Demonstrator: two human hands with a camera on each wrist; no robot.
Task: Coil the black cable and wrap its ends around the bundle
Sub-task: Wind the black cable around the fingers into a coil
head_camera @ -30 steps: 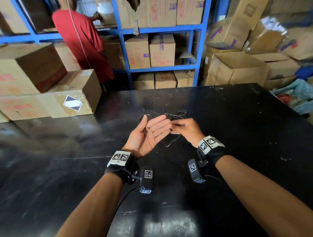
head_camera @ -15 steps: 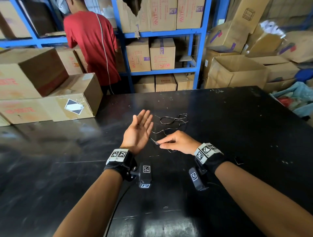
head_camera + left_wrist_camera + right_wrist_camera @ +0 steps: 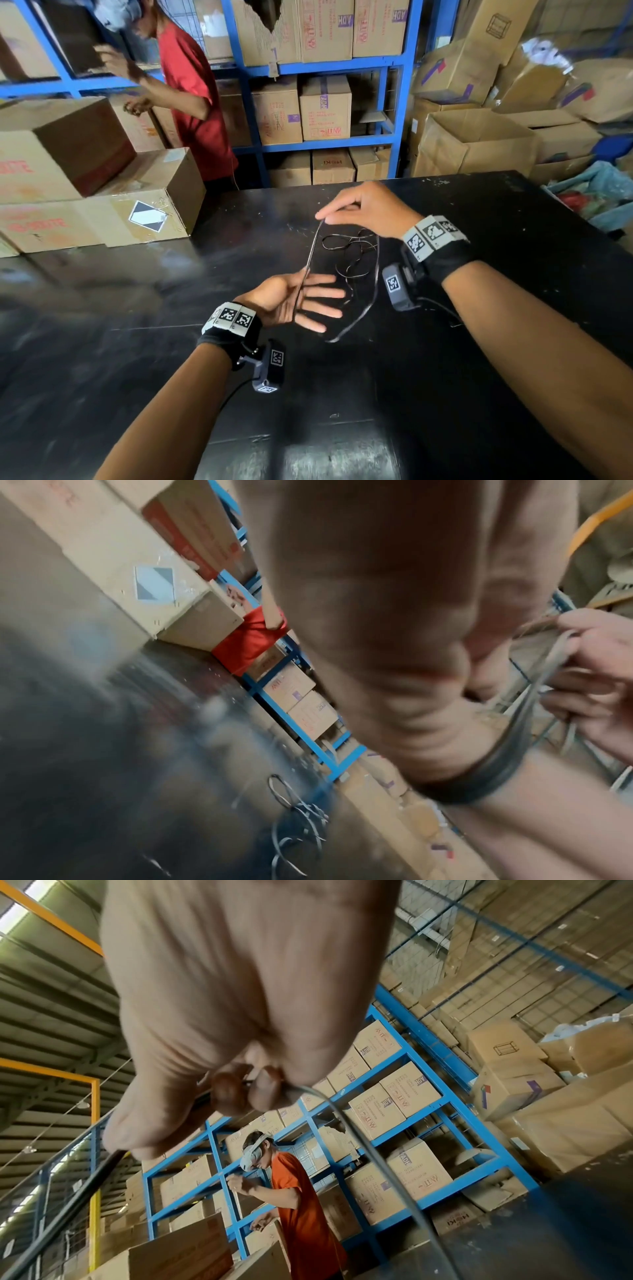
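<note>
Cable [image 3: 346, 253] is barely started: most of it lies as a loose tangle on the bench [image 3: 513, 308], just below and beside your right hand [image 3: 370, 210], and no neat bundle exists yet. One strand runs taut from the pinch of your right fingers [image 3: 320, 216] down and toward you to your left hand [image 3: 298, 301], where it crosses the palm; the left wrist view shows it passing round the base of your thumb. That looks like the first turn of a coil at most. Judging from this, nearly all the winding is left, and wrapping the ends round the bundle has not begun.

That held strand has its long axis running diagonally, upper end at your right fingers, lower end at your left palm, tilted rather than upright. A second slack length hangs from your right hand and trails toward you, its free end on the bench just right of your left fingers [image 3: 329, 294].

Your right hand has thumb and forefinger closed on the cable, the other fingers curled around it. Your left hand is spread, palm up, fingers straight; the strand lies across it rather than being gripped.

Beyond your left hand sit cardboard boxes [image 3: 102, 205] on the bench, and a person in a red shirt [image 3: 195, 102] stands at the blue shelves [image 3: 329, 68].
</note>
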